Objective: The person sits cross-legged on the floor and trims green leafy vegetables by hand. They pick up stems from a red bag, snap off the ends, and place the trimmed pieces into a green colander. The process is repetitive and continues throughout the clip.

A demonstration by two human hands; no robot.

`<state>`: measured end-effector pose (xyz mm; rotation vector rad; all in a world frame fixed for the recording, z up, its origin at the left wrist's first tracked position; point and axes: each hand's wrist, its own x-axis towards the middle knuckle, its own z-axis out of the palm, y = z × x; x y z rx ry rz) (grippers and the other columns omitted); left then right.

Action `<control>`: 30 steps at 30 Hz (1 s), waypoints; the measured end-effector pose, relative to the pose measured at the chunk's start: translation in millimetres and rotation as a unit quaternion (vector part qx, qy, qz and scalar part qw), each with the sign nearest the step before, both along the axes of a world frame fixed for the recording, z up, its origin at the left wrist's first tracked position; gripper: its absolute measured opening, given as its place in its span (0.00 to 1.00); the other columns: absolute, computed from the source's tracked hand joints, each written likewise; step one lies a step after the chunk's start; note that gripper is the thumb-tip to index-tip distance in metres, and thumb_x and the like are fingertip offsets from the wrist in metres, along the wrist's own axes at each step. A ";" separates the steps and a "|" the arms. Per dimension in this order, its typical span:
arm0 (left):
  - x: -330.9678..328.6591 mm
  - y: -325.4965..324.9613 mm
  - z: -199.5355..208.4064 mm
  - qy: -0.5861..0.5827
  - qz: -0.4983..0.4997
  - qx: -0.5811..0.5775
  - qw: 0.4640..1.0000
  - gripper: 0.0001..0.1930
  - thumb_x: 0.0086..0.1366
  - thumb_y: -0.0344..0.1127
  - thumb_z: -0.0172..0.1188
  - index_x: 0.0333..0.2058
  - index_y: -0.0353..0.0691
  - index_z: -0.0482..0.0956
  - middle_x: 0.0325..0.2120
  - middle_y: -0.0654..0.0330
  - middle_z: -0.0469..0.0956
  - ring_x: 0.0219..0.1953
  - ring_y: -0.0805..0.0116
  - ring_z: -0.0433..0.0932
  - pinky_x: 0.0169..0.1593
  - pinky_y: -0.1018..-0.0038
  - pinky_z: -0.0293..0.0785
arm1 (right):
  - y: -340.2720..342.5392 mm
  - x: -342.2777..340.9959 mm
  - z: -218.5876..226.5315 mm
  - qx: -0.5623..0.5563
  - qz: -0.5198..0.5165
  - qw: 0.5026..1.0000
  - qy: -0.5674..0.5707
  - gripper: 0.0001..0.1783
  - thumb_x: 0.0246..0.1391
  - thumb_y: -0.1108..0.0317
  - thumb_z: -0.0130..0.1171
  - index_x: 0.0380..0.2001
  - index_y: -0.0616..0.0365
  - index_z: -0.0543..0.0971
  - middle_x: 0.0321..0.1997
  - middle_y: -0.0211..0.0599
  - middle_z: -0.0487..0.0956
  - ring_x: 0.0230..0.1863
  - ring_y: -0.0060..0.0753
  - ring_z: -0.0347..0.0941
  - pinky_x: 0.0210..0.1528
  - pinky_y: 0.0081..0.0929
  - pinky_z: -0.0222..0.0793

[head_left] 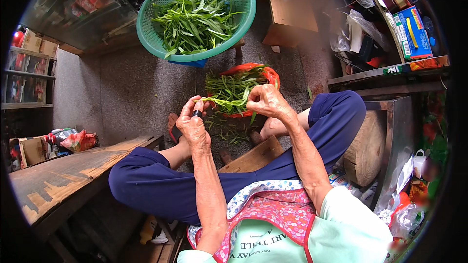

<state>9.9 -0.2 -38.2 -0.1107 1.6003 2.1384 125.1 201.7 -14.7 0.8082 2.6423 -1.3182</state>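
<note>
A leafy green stem (225,102) stretches between my two hands, above a red plastic bag (271,77) on the floor. My left hand (192,122) pinches the stem's pale end between thumb and fingers; a black band sits on one finger. At the leafy end, my right hand (269,101) is closed, its fingertips on the leaves. More long-leaved greens (233,85) fill the bag below. Farther off, a green plastic colander (247,11) holds a heap of similar leaves (197,19).
Leaf scraps (235,137) lie on the grey floor (131,87) near my feet. A wooden stool (291,12) stands beyond, right of the colander. At left is a worn wooden bench (78,173); at right, a round wood block (364,151) and cluttered shelves (385,74).
</note>
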 end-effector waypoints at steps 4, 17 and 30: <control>10.2 7.7 -7.5 -0.032 0.019 0.034 0.999 0.10 0.66 0.27 0.63 0.46 0.34 0.81 0.38 0.59 0.84 0.38 0.72 0.83 0.39 0.82 0.74 | -6.1 -0.1 -30.5 -0.084 -0.192 0.976 0.065 0.11 0.48 0.66 0.60 0.22 0.65 0.81 0.18 0.30 0.79 0.21 0.18 0.73 0.25 0.23 0.69; 16.0 9.9 -30.5 0.019 0.114 -0.065 0.991 0.07 0.66 0.26 0.62 0.42 0.32 0.82 0.33 0.61 0.81 0.32 0.76 0.79 0.35 0.83 0.76 | -26.7 7.3 -53.6 0.130 0.014 0.972 0.196 0.06 0.46 0.74 0.60 0.29 0.65 0.79 0.33 0.46 0.78 0.36 0.49 0.78 0.40 0.39 0.75; 23.8 11.5 -24.9 0.067 0.066 -0.077 0.993 0.04 0.66 0.27 0.63 0.36 0.33 0.83 0.27 0.68 0.76 0.30 0.81 0.70 0.34 0.82 0.66 | -26.9 8.4 -85.8 -0.041 -0.240 0.967 0.080 0.12 0.46 0.64 0.63 0.20 0.64 0.81 0.21 0.33 0.80 0.22 0.25 0.76 0.27 0.29 0.73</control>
